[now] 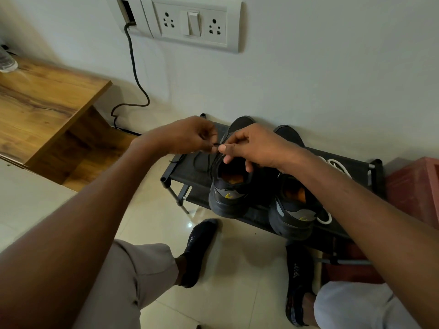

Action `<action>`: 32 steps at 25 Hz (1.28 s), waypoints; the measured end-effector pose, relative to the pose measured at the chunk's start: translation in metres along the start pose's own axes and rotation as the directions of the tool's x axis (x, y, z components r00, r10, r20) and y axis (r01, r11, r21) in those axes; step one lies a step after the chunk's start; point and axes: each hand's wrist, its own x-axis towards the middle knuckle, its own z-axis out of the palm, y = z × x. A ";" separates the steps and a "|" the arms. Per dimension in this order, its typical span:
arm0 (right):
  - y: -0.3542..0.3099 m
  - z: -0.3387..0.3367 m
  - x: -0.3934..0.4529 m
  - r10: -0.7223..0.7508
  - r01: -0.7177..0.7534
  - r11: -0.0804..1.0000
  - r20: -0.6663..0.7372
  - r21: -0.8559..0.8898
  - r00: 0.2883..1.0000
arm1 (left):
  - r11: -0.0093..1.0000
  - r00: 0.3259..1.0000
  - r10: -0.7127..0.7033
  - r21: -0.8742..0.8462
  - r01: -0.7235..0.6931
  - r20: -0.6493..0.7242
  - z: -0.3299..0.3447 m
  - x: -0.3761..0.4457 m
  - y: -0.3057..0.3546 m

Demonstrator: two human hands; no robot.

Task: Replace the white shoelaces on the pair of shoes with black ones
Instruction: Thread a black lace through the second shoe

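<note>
Shoes sit side by side on the top shelf of a low black rack (pixel 351 162) against the wall, heels toward the person. Over the left shoe (pixel 229 193), both hands meet: the left hand (pixel 187 136) has fingers curled, pinching the tip of a black lace (pixel 215 144), and the right hand (pixel 256 146) pinches the same lace between thumb and forefinger, its other fingers bent down toward the shoe's opening. More black lace lies looped on the rack just left of that shoe. The right shoe (pixel 294 210) stands beside it, partly under the right forearm; both heels carry a small yellow logo, too small to read. White lace (pixel 337 166) lies coiled on the rack right of the right shoe. Below the rack, two dark socks rest on the tiled floor; the right sock (pixel 297 276) reads "SPORT". Above the rack, a switch plate (pixel 194 23) is on the wall, with a cable (pixel 133 67) hanging from it.
</note>
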 end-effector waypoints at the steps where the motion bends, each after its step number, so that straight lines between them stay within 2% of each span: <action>1: -0.002 -0.002 0.000 0.017 -0.015 0.994 -0.013 0.104 1.000 | 0.999 0.999 0.018 -0.030 -0.019 -0.049 0.000 0.002 0.005; 3: -0.003 -0.008 0.000 0.057 -0.037 0.976 -0.086 0.213 0.995 | 0.995 0.991 0.044 -0.079 -0.054 -0.128 0.002 0.006 0.015; 5: 0.002 -0.017 0.001 0.084 -0.040 0.972 -0.185 0.232 0.979 | 0.992 0.977 0.054 -0.100 -0.076 -0.206 0.001 0.010 0.020; 7: 0.010 -0.024 0.003 0.083 -0.016 0.979 -0.322 0.204 0.943 | 0.992 0.961 0.054 -0.099 -0.084 -0.273 -0.002 0.012 0.017; 9: 0.018 -0.028 0.008 0.032 0.031 0.992 -0.496 0.119 0.867 | 0.994 0.954 0.050 -0.077 -0.077 -0.296 -0.001 0.015 0.012; 10: 0.019 -0.028 0.011 -0.003 0.053 0.995 -0.531 0.079 0.847 | 0.996 0.953 0.051 -0.061 -0.072 -0.299 0.000 0.017 0.011; 12: 0.018 -0.024 0.014 -0.077 0.083 0.996 -0.499 -0.009 0.863 | 0.989 0.953 0.065 -0.108 -0.101 -0.297 0.004 0.021 0.015; 15: 0.016 -0.018 0.016 -0.104 0.113 0.994 -0.523 -0.015 0.846 | 0.927 0.963 0.024 -0.355 -0.123 -0.269 0.010 0.026 0.024; 18: 0.020 -0.022 0.015 -0.081 0.126 0.991 -0.589 0.037 0.804 | 0.840 0.972 -0.043 -0.535 -0.091 -0.233 0.017 0.029 0.027; 22: 0.024 -0.024 0.014 -0.131 0.159 0.987 -0.602 -0.006 0.788 | 0.691 0.990 -0.111 -0.722 0.017 -0.082 0.021 0.031 0.030; 24: 0.024 -0.023 0.016 -0.111 0.144 0.990 -0.601 0.006 0.791 | 0.708 0.980 -0.163 -0.705 0.038 -0.111 0.024 0.033 0.030; 27: 0.028 -0.023 0.016 -0.011 0.004 1.000 -0.545 -0.015 0.839 | 0.835 0.953 -0.219 -0.546 0.071 -0.210 0.029 0.036 0.024; 30: 0.032 -0.020 0.009 0.127 -0.190 0.962 -0.294 -0.196 0.947 | 0.977 0.939 -0.109 -0.209 0.041 -0.327 0.038 0.034 0.019; 32: 0.033 -0.018 0.005 0.169 -0.211 0.959 -0.215 -0.190 0.962 | 0.999 0.925 -0.037 -0.051 0.019 -0.378 0.045 0.032 0.021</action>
